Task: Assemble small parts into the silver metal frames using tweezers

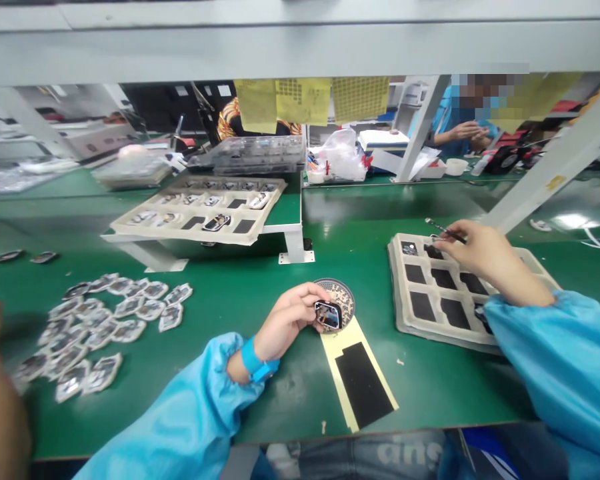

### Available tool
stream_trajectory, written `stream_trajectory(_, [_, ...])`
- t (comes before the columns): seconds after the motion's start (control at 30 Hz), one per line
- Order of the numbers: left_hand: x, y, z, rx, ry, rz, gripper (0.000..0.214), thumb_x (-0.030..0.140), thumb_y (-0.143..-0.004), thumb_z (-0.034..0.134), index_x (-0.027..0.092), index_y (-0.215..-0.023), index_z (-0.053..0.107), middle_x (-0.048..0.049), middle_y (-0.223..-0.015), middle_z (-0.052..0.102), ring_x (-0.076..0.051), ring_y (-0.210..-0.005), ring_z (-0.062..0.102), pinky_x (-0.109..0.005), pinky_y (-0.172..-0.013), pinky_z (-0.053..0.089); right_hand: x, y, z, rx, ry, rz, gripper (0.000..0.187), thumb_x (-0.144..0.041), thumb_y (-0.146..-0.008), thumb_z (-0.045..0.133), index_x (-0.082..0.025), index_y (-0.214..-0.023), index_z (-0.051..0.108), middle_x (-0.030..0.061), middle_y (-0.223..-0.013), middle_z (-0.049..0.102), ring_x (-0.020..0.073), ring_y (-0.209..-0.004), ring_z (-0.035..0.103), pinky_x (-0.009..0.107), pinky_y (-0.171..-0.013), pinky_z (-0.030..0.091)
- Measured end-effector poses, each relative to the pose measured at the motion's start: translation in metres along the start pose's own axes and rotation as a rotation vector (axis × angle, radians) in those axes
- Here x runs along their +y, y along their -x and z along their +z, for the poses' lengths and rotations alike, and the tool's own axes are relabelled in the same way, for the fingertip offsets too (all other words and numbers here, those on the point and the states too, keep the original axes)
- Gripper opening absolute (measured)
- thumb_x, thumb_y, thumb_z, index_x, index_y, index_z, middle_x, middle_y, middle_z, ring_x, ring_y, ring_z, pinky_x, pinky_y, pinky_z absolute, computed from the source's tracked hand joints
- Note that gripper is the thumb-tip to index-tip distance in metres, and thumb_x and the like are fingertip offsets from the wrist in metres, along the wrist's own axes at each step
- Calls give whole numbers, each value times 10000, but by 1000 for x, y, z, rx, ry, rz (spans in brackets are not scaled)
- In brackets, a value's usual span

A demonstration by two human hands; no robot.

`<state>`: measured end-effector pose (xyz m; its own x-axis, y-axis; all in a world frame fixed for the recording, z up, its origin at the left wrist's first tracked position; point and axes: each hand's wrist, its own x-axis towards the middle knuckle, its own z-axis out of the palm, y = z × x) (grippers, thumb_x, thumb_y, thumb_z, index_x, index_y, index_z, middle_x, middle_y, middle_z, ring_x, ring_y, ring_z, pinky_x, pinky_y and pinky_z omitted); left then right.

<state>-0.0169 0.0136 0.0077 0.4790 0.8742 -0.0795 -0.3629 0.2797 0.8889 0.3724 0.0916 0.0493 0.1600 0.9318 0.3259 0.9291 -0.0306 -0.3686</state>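
Note:
My left hand (287, 320) is closed on a small square watch body (329, 315) with a glossy dark screen, held over a round dish (343, 291) on the green bench. My right hand (480, 252) reaches out to the right and pinches thin tweezers (443, 229), whose tip sits over the far left cells of a beige moulded tray (480, 333) with dark rectangular pockets. One small part lies in that tray's top left pocket (409, 249). Both arms are in light blue sleeves, with a blue band on the left wrist.
A yellow card with a black strip (361, 380) lies in front of the dish. Several peeled film pieces (105, 320) litter the left. A raised tray of watch bodies (200, 210) stands behind on a white stand. Another person (463, 127) works at the far bench.

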Motion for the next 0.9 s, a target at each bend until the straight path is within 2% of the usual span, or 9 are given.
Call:
stream_trajectory(0.07, [0, 0, 2, -4, -3, 9, 249, 133, -681, 667, 139, -929, 684, -77, -855, 715, -165, -693, 632, -246, -590, 488, -31, 21, -9, 62, -183, -82, 242, -419, -819, 755, -217, -954, 753, 81, -824, 738, 208, -663, 599, 328, -598, 394])
stream_trajectory(0.13, [0, 0, 3, 20, -46, 23, 245, 144, -702, 714, 140, -946, 696, -78, -899, 727, -160, -704, 641, -245, -596, 502, -67, 45, -15, 35, -397, -120, 226, -432, -819, 760, -228, -914, 774, 49, -788, 742, 199, -654, 613, 318, -596, 426])
stream_trajectory(0.2, [-2, -2, 5, 82, -124, 30, 279, 170, -713, 776, 140, -982, 713, -75, -924, 740, -149, -695, 649, -235, -585, 514, -101, 68, -14, -81, -580, -187, 216, -437, -798, 781, -233, -869, 781, 31, -803, 753, 194, -674, 636, 309, -603, 459])
stream_trajectory(0.3, [-6, -6, 5, 216, -251, 11, 313, 248, -715, 836, 123, -983, 736, -74, -842, 756, -134, -606, 656, -199, -491, 477, -132, 93, 4, -307, -770, -160, 228, -430, -783, 795, -214, -854, 781, 35, -778, 752, 193, -661, 652, 310, -596, 494])
stream_trajectory(0.4, [-9, -10, 3, 321, -289, 4, 327, 314, -704, 858, 117, -943, 750, -72, -776, 764, -118, -499, 628, -197, -424, 447, -140, 107, 33, -454, -935, -89, 261, -440, -756, 815, -199, -850, 776, 54, -848, 771, 221, -762, 693, 338, -695, 543])
stream_trajectory(0.5, [-10, -12, 2, 360, -293, 16, 331, 346, -704, 860, 115, -922, 766, -60, -727, 754, -95, -453, 568, -203, -416, 448, -138, 117, 56, -547, -1045, -6, 269, -439, -742, 832, -199, -850, 776, 52, -877, 777, 228, -822, 706, 353, -768, 553])
stream_trajectory(0.67, [-11, -8, 2, 385, -409, 73, 338, 434, -838, 734, 123, -951, 802, -27, -615, 680, -83, -448, 471, -205, -426, 371, -139, 128, 72, -728, -1178, 153, 277, -439, -765, 822, -198, -893, 779, 45, -875, 784, 222, -811, 720, 349, -776, 564])
stream_trajectory(0.77, [-11, -5, 3, 329, -401, 103, 353, 420, -917, 630, 146, -1064, 798, -59, -768, 739, -108, -530, 530, -230, -523, 443, -142, 130, 76, -703, -1195, 149, 268, -450, -796, 796, -185, -821, 763, 46, -821, 772, 212, -786, 708, 332, -758, 553])
stream_trajectory(0.9, [-10, -2, 6, 277, -383, 144, 330, 357, -914, 628, 163, -1138, 775, -90, -1079, 766, -155, -678, 637, -264, -638, 516, -144, 132, 81, -610, -1186, 118, 271, -450, -816, 777, -183, -780, 750, 41, -786, 753, 192, -763, 683, 307, -747, 530])
